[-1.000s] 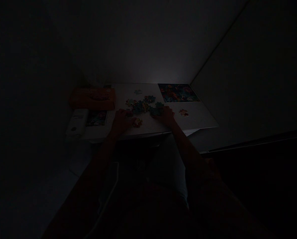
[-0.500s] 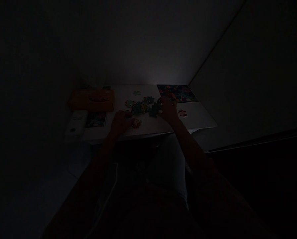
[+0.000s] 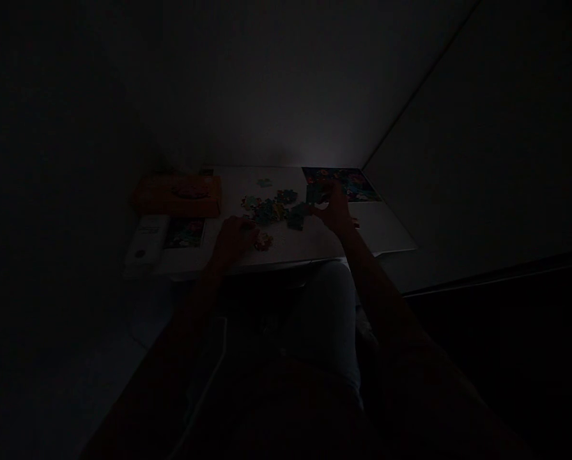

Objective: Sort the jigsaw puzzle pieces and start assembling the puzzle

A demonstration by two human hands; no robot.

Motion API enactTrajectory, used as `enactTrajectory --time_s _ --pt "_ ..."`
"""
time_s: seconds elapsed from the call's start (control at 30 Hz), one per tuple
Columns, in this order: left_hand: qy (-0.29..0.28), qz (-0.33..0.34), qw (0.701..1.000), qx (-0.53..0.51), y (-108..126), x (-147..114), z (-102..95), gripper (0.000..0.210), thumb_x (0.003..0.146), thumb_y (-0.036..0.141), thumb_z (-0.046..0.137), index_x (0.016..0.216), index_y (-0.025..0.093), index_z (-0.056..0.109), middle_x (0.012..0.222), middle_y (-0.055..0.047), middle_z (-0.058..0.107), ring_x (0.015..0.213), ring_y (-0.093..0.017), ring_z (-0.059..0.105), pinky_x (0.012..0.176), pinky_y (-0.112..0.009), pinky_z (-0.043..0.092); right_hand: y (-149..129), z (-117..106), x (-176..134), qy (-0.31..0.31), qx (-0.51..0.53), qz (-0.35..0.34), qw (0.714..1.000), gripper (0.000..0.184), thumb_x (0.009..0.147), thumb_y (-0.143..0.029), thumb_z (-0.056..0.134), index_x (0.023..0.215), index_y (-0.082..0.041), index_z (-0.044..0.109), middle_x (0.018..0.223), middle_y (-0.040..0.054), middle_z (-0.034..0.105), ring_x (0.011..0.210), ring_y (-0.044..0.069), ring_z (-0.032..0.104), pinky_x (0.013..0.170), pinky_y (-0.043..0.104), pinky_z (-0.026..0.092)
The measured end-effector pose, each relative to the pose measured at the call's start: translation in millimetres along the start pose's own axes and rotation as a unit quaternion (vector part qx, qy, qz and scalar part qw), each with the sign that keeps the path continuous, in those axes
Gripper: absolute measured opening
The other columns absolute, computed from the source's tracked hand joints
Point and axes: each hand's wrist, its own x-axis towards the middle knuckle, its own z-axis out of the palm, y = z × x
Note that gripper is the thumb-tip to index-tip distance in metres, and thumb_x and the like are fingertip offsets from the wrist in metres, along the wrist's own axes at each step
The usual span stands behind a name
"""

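Observation:
The scene is very dark. My right hand (image 3: 334, 209) is closed on a dark green puzzle piece (image 3: 314, 193), pinched between thumb and fingers above the right side of the pile. Several jigsaw pieces (image 3: 265, 211) lie in a loose heap at the middle of the white table (image 3: 286, 246). To the left of the heap, my left hand (image 3: 234, 237) rests low near the front edge. Its curled fingers and thumb are around a dark reddish puzzle piece (image 3: 250, 225), mostly hidden. A reddish-brown puzzle piece (image 3: 263, 241) lies just right of my left thumb.
An orange box (image 3: 177, 195) stands at the left, with a white box-like object (image 3: 146, 243) and a small floral picture (image 3: 185, 232) in front. A larger floral picture sheet (image 3: 357, 185) lies at the back right. One pale piece (image 3: 264, 183) lies behind the heap. A wall closes off the back.
My right hand has lifted a dark green puzzle piece from the heap and moved slightly right, now partly covering the piece at the right. My left hand stays nearly in place.

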Motion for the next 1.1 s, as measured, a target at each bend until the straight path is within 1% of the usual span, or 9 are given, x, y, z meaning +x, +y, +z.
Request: enactTrajectory --time_s 0.1,0.2,0.27,0.37,0.53,0.73,0.83,1.0,1.1 --pt "0.007 0.0 1.0 -0.002 -0.6 0.0 2.1 0.024 0.101 0.039 0.08 0.112 0.018 0.079 0.122 -0.016 0.079 0.124 -0.035 0.071 0.118 -0.052 0.054 -1.6 5.5 2.8 0.031 0.211 0.104 0.971 0.095 0.08 -0.073 0.093 0.155 -0.026 0.058 0.16 0.0207 0.069 0.121 0.031 0.076 0.094 0.047 0.068" --pt "0.013 0.0 1.0 -0.002 0.0 0.2 2.7 0.02 0.102 0.036 0.079 0.111 0.018 0.08 0.121 -0.016 0.078 0.122 -0.034 0.072 0.118 -0.052 0.055 -8.0 12.0 -0.1 0.02 0.379 0.182 0.907 0.067 0.092 -0.081 0.078 0.138 -0.032 0.069 0.15 0.0125 0.076 0.129 0.028 0.075 0.09 0.038 0.066" --pt "0.01 0.001 1.0 0.005 0.9 0.4 2.0 0.018 0.103 0.035 0.078 0.111 0.018 0.08 0.12 -0.016 0.078 0.121 -0.034 0.072 0.117 -0.053 0.055 -11.5 16.1 -4.4 -0.017 0.439 0.219 0.871 0.06 0.097 -0.087 0.07 0.125 -0.033 0.075 0.125 0.0076 0.082 0.109 0.024 0.077 0.078 0.032 0.062" --pt "0.005 0.002 1.0 0.016 2.2 0.6 1.2 0.018 0.104 0.036 0.076 0.11 0.02 0.08 0.12 -0.015 0.079 0.121 -0.033 0.072 0.117 -0.052 0.056 -14.3 22.7 -11.9 -0.046 0.469 0.255 0.844 0.06 0.087 -0.087 0.086 0.108 -0.031 0.077 0.094 0.0016 0.077 0.078 0.017 0.066 0.065 0.028 0.052" --pt "0.028 0.008 1.0 0.007 0.7 1.0 3.3 0.018 0.106 0.038 0.075 0.113 0.021 0.079 0.118 -0.014 0.078 0.12 -0.033 0.072 0.117 -0.051 0.056 -28.4 42.2 -29.4 -0.146 0.282 0.17 0.933 0.072 0.095 -0.097 0.07 0.09 -0.026 0.077 0.083 0.0036 0.075 0.077 0.02 0.066 0.07 0.033 0.053" --pt "0.002 0.04 0.998 0.055 -1.5 -1.3 3.2 0.03 0.103 0.041 0.085 0.121 0.019 0.078 0.127 -0.016 0.075 0.129 -0.035 0.068 0.121 -0.053 0.052 -56.0 64.7 -52.5 -0.177 0.003 0.004 0.984 0.036 0.104 -0.06 0.087 0.106 -0.024 0.086 0.123 0.0139 0.085 0.117 0.035 0.076 0.109 0.049 0.055" --pt "-0.025 0.064 0.992 0.106 2.8 -4.4 3.2 0.055 0.095 0.053 0.095 0.131 0.015 0.077 0.138 -0.021 0.07 0.133 -0.04 0.063 0.121 -0.055 0.052 -48.2 60.5 -50.6 -0.142 -0.146 -0.041 0.978 0.032 0.114 -0.046 0.075 0.129 -0.019 0.083 0.141 0.0215 0.079 0.132 0.039 0.073 0.114 0.052 0.055" --pt "-0.029 0.072 0.986 0.147 11.7 -6.8 4.0 0.066 0.097 0.064 0.092 0.135 0.013 0.075 0.139 -0.024 0.069 0.132 -0.043 0.063 0.117 -0.056 0.056 -14.5 49.8 -44.0 -0.113 -0.179 0.012 0.977 0.062 0.104 -0.053 0.087 0.153 -0.017 0.075 0.158 0.0269 0.071 0.142 0.046 0.069 0.118 0.06 0.057" --pt "-0.029 0.067 0.985 0.154 13.4 -6.8 4.1 0.069 0.096 0.067 0.092 0.135 0.013 0.074 0.14 -0.024 0.068 0.132 -0.043 0.062 0.117 -0.056 0.056 -3.8 49.0 -46.6 -0.111 -0.183 0.015 0.977 0.063 0.103 -0.058 0.086 0.153 -0.02 0.078 0.159 0.0259 0.072 0.141 0.047 0.069 0.119 0.063 0.057"
